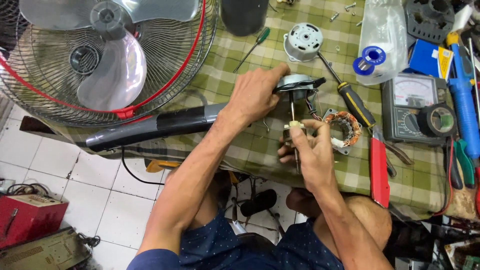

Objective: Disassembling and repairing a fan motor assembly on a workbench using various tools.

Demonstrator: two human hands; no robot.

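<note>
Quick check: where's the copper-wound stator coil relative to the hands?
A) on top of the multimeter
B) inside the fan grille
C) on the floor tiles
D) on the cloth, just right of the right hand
D: the copper-wound stator coil lies on the green checked cloth, just right of the right hand, beside the black-and-yellow screwdriver.

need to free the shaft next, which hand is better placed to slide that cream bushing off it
Right. The right hand already pinches the cream bushing on the shaft; the left hand is occupied holding the motor housing.

Head view, steeply down, close.
</note>
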